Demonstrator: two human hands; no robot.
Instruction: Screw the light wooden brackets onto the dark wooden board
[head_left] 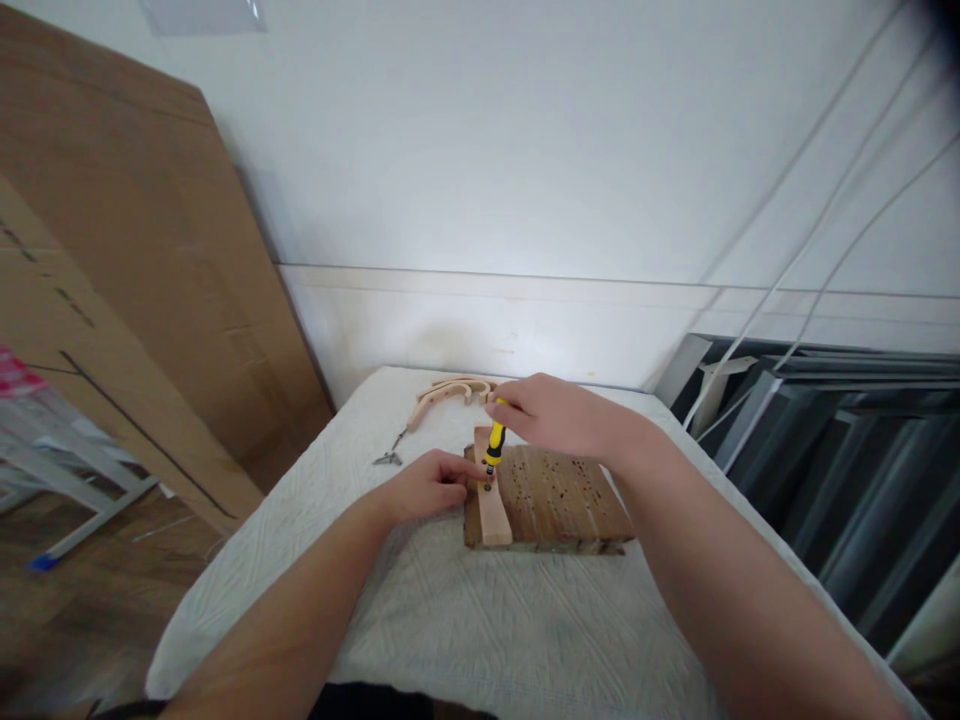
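Block (562, 495): on table (450, 620), centre; probably a backing for the work.
Strip (493, 515): lies along block's 9 o'clock edge.
Screwdriver (494, 445): upright, tip on strip, apparently to bear straight down.
Right hand (559, 415): closed around screwdriver handle.
Left hand (427, 487): half-curled, fingertips gripping strip beside tip, likely steadying.
Curved pieces (450, 392): 12 o'clock of block.

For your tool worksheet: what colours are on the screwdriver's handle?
Yellow and black, on the screwdriver in the right hand; the head view shows it.
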